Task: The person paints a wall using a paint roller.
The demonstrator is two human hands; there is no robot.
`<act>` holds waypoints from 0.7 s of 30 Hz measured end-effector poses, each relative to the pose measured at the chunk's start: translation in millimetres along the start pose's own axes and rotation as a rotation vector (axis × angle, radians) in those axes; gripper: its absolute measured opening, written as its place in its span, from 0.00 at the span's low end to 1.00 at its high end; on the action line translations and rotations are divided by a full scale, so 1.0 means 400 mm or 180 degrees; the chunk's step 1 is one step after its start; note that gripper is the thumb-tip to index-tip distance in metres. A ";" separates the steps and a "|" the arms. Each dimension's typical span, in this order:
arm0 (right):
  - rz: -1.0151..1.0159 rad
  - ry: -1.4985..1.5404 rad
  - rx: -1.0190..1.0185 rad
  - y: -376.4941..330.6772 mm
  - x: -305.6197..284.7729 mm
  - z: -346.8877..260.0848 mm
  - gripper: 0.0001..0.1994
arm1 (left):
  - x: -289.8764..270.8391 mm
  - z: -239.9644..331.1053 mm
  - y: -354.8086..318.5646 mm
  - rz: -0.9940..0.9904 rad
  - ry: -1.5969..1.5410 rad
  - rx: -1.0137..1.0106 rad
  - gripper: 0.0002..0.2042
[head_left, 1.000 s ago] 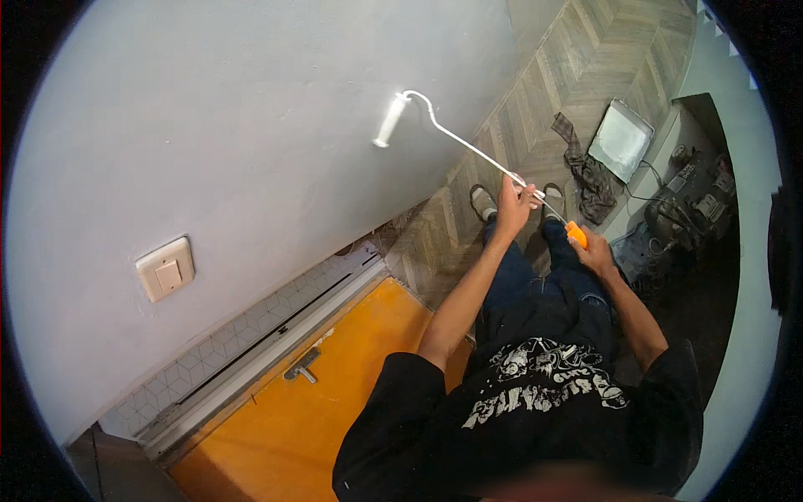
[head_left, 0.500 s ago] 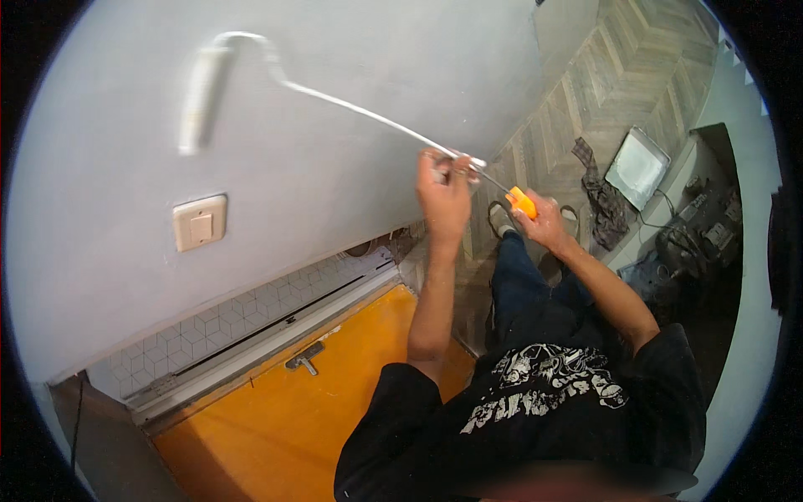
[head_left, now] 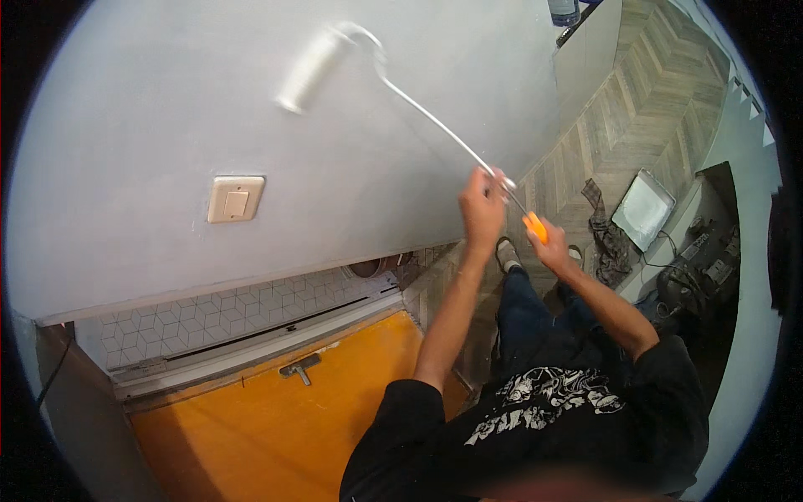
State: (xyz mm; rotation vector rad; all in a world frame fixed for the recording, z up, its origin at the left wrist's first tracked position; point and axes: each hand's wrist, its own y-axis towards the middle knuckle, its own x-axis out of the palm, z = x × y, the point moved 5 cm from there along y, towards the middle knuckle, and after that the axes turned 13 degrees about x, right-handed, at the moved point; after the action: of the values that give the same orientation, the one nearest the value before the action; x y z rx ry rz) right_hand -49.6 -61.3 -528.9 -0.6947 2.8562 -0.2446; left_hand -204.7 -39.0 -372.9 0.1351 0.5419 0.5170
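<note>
A long-framed paint roller point(head_left: 435, 122) with an orange handle is held across my front. My right hand point(head_left: 550, 247) is closed round the orange handle. Farther up the metal rod, the fingers of my left hand point(head_left: 483, 209) are closed on the shaft. The white roller sleeve point(head_left: 314, 71), a little blurred, is at or close to the grey wall point(head_left: 209, 109); I cannot tell whether it touches. Below and left of the sleeve, a cream light switch point(head_left: 237, 199) is set in the wall.
An orange door point(head_left: 276, 427) with a metal handle point(head_left: 299, 368) lies at lower left, by a strip of cube-patterned tile point(head_left: 234, 318). On the wooden floor point(head_left: 644, 84) at right are a white-smeared paint tray point(head_left: 644, 209), a crumpled checked cloth point(head_left: 611, 243) and dark clutter with cables point(head_left: 690, 276).
The roller sleeve has moved right and slightly up across the view, and both hands have shifted right and down with the rod. The light switch also appears farther right, as the view has turned.
</note>
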 end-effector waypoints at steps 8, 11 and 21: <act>-0.0099 0.0127 -0.0146 0.112 0.042 -0.213 0.14 | -0.100 0.144 0.150 0.0449 -0.0155 0.0457 0.11; -0.0102 0.0187 0.0215 0.037 0.012 -0.003 0.15 | 0.021 -0.043 0.011 0.0086 0.0032 -0.0222 0.11; -0.0082 -0.1120 0.1407 -0.258 -0.210 0.390 0.19 | 0.388 -0.405 -0.369 -0.0585 -0.1025 -0.1498 0.11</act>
State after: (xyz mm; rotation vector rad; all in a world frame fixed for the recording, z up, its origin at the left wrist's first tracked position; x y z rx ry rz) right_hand 103.4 -130.4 -646.5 -0.6098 2.3460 -0.6606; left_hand -112.0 -90.2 -619.7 -0.2752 0.1070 0.4204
